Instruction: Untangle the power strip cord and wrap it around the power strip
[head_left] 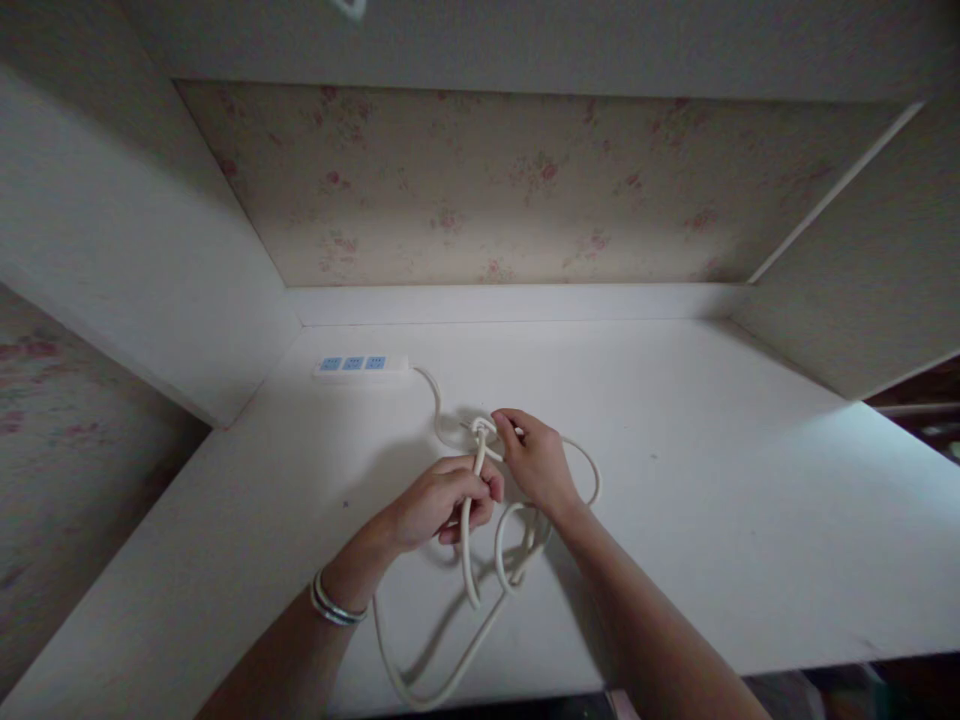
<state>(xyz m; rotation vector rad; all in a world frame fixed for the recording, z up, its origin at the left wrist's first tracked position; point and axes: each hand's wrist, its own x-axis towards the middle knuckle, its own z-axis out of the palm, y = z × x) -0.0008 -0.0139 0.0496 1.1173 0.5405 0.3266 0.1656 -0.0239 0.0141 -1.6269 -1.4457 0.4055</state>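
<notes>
A white power strip (391, 364) with blue socket faces lies toward the back left of the white surface. Its cream power cord (431, 380) runs forward to a knotted tangle between my hands, and loose loops spread over the surface below them. My left hand (450, 492), a silver bangle on its wrist, is closed around a stretch of the cord under the knot. With thumb and fingers pinched, my right hand (536, 455) grips the cord just right of the knot. The cord's plug end cannot be made out.
The white desk surface (675, 520) is enclosed by a left side panel (150, 230), a right side panel (862, 270) and a back wall with floral wallpaper (517, 190). A board (562, 50) overhangs at the top. Dark items show beyond the front edge at lower right.
</notes>
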